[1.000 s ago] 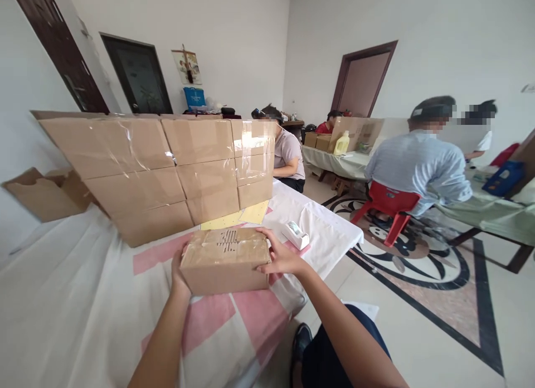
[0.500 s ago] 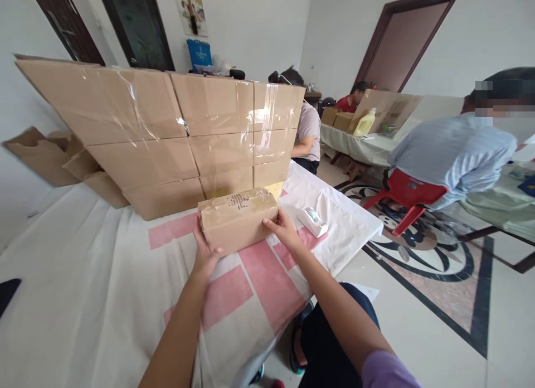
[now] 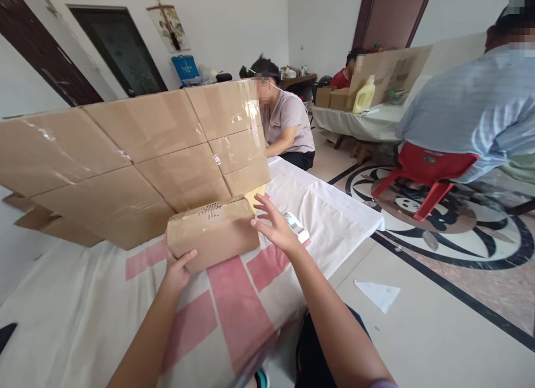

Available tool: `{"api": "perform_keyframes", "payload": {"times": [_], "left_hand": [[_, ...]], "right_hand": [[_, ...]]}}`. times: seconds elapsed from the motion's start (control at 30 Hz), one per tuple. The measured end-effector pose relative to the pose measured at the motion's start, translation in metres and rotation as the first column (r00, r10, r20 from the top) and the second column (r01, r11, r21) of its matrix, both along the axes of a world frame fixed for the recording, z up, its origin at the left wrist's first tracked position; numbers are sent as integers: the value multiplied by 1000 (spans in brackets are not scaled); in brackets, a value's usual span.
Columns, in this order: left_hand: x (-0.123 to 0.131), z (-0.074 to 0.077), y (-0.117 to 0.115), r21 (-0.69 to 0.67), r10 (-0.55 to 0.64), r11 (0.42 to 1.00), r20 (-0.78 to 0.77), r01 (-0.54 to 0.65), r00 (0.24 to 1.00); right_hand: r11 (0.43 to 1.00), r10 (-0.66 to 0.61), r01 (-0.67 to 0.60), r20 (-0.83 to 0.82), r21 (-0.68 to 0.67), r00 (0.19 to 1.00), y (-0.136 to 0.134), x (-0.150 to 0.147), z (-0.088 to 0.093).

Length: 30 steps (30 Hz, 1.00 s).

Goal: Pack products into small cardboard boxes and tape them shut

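Observation:
A small taped cardboard box [image 3: 213,234] rests on the table's white and pink cloth [image 3: 234,304]. My left hand [image 3: 178,268] grips its lower left corner, thumb on the front face. At the box's right end my right hand [image 3: 273,226] hovers with fingers spread, holding nothing. Just behind that hand lies a small white device [image 3: 297,227]. A tall screen of taped cardboard panels [image 3: 137,154] stands right behind the box.
A seated person [image 3: 284,120] works beyond the cardboard screen. Another person sits on a red chair [image 3: 422,173] at a second table [image 3: 368,123] bearing boxes and a yellow jug [image 3: 364,95]. A scrap of white paper [image 3: 378,293] lies on the patterned floor.
My right hand has come off the box's right end and opened. The left hand slid to the box's lower left corner. The view swung left and tilted.

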<state>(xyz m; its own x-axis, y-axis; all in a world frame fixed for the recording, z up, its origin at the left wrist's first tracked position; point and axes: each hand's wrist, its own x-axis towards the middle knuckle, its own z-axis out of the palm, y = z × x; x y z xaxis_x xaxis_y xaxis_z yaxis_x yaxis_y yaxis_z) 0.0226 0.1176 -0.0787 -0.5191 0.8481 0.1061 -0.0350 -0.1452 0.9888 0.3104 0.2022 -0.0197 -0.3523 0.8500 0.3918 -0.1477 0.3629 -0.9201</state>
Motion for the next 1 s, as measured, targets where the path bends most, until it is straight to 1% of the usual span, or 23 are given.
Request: {"api": "perform_keyframes", "payload": {"times": [0.07, 0.1, 0.17, 0.2, 0.27, 0.33, 0.4, 0.5, 0.57, 0.6, 0.67, 0.73, 0.83, 0.9, 0.93, 1.0], "left_hand": [[20, 13, 37, 85, -67, 994, -38, 70, 997], [31, 20, 59, 134, -106, 984, -65, 114, 992], [53, 34, 107, 205, -190, 956, -110, 209, 976], [63, 41, 130, 225, -227, 942, -116, 248, 967], [81, 52, 175, 234, -309, 914, -126, 331, 943], [96, 61, 212, 223, -374, 891, -134, 396, 918], [111, 67, 244, 178, -431, 876, -127, 448, 893], [136, 68, 284, 83, -513, 849, -108, 522, 852], [153, 63, 307, 45, -545, 832, -113, 553, 831], [162, 58, 317, 32, -555, 827, -119, 562, 823], [178, 45, 337, 10, -557, 826, -131, 563, 820], [191, 31, 353, 11, -533, 842, -146, 540, 834], [204, 17, 372, 50, -463, 877, -174, 478, 869], [209, 15, 375, 75, -411, 898, -202, 433, 889], [211, 16, 372, 84, -384, 909, -219, 409, 897], [215, 20, 356, 115, -324, 925, -265, 363, 908]], "right_hand": [[983, -167, 172, -76, 63, 983, 10, 11, -2], [959, -263, 272, -114, 75, 958, 16, 16, -2], [901, -421, 434, -190, 25, 887, 26, 28, -3], [880, -467, 474, -227, -27, 855, 32, 35, -4], [868, -496, 482, -282, -121, 821, 41, 46, -5], [870, -493, 465, -311, -162, 813, 51, 55, -8], [858, -513, 484, -335, -171, 790, 60, 61, -13], [812, -575, 551, -427, -193, 698, 75, 67, -21], [784, -605, 585, -465, -207, 647, 83, 72, -25], [772, -621, 600, -454, -212, 639, 86, 74, -26], [751, -653, 627, -375, -209, 657, 89, 76, -27], [738, -673, 647, -276, -191, 687, 90, 77, -27], [749, -663, 639, -199, -176, 722, 90, 75, -27], [784, -618, 583, -185, -211, 764, 92, 73, -27], [803, -589, 545, -183, -239, 787, 93, 72, -27], [819, -555, 500, -165, -281, 816, 95, 70, -26]]}}
